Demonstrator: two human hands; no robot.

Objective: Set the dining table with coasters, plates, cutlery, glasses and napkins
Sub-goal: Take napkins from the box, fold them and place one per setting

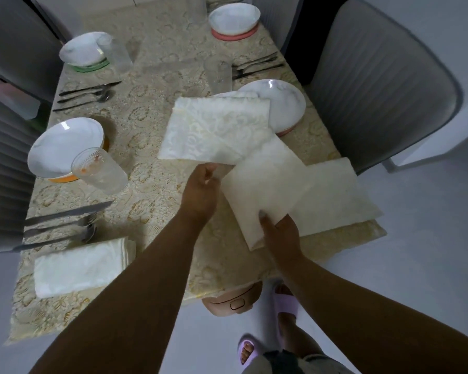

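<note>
While the left hand [200, 182] pinches one napkin [216, 128] aloft at 12 o'clock, the right hand [281, 233] grips a second napkin [265, 184], its fingers [264, 220] curled on it, probably separating them for the plate [284, 103] at 1 o'clock on the surface [157, 201].

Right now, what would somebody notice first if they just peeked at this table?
Two hands over the table's near right corner: the left hand pinches a patterned napkin lifted in the air, the right hand grips two plain ones. Four marbled plates on coloured coasters ring the table.
</note>
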